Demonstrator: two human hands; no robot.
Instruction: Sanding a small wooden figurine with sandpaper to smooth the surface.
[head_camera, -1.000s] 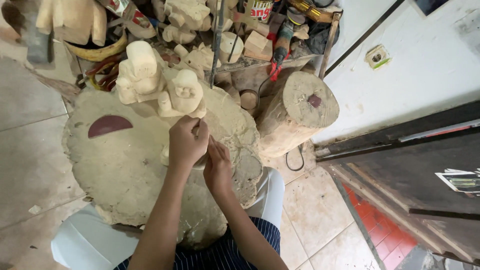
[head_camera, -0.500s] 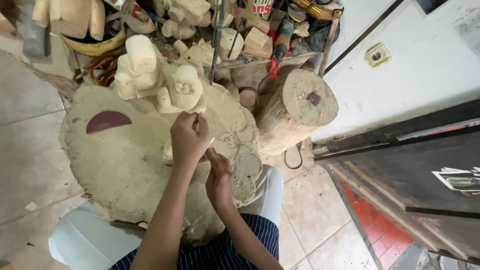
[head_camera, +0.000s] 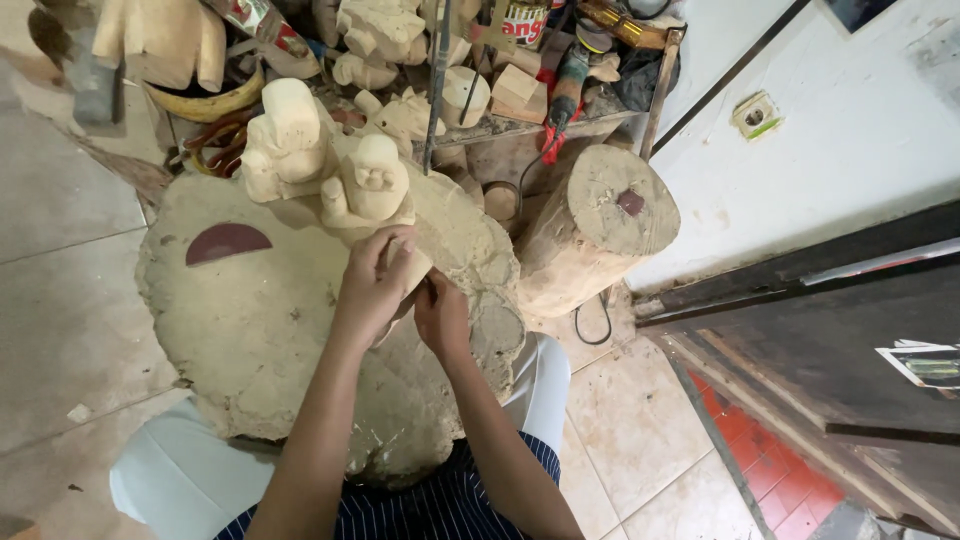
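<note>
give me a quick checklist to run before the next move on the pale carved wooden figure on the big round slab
1. Left hand on the pale carved wooden figure: ok, it wraps the lower part.
2. Right hand close to the work: ok, it sits beside the left hand at the figure's base.
3. What the right hand holds: cannot tell, the fingers hide it.
4. Figure backed by the big round dusty slab: ok, it rests on the slab's far edge.
5. Dark red half-round sanding disc out of the way: ok, it lies apart, left of the hands.
6. Pale log stump: ok, stands apart to the right.
</note>
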